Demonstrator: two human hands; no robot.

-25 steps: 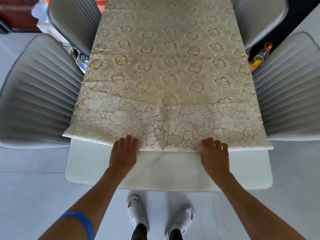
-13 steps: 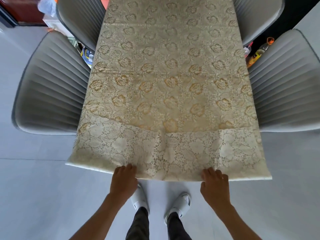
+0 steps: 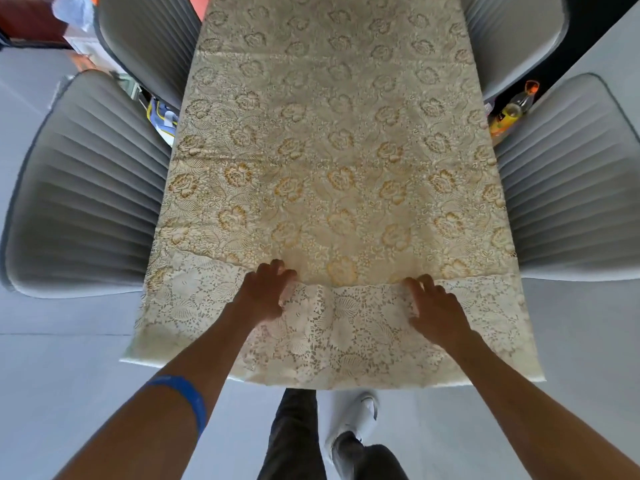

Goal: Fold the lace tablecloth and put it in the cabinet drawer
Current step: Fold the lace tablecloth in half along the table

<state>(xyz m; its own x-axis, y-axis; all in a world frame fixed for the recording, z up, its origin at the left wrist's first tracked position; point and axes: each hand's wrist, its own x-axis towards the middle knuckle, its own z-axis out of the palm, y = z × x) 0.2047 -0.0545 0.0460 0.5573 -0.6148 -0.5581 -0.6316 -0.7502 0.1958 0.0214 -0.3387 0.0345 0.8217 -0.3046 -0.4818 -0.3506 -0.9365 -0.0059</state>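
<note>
Two hands are all we have on the cloth, and we read the scene from our left side across to our right. Farthest left stands a grey ribbed chair (image 3: 86,188), with a second grey chair (image 3: 152,39) behind it, both just beside the long edge of the lace tablecloth (image 3: 332,140). Between those chairs we glimpse a blue and yellow object (image 3: 160,114) on the floor, too small for us to name. On our left forearm sits a blue wristband (image 3: 188,396). Our left hand (image 3: 265,294) lies on the cloth where the gold rose pattern meets the pale openwork border, fingers curled down into the fabric; whether they pinch a fold or only press it we cannot tell. The tablecloth runs away from us down the middle of the view, spread flat, its near border hanging over the edge toward our legs. Below it we see our dark trousers (image 3: 294,438) and a white shoe (image 3: 356,420) on the pale floor (image 3: 69,393). Our right hand (image 3: 434,306) rests on the same seam, well apart from the left, fingers spread and bent against the lace. Beyond it an orange-capped bottle (image 3: 512,110) shows between two more grey chairs (image 3: 571,188).
</note>
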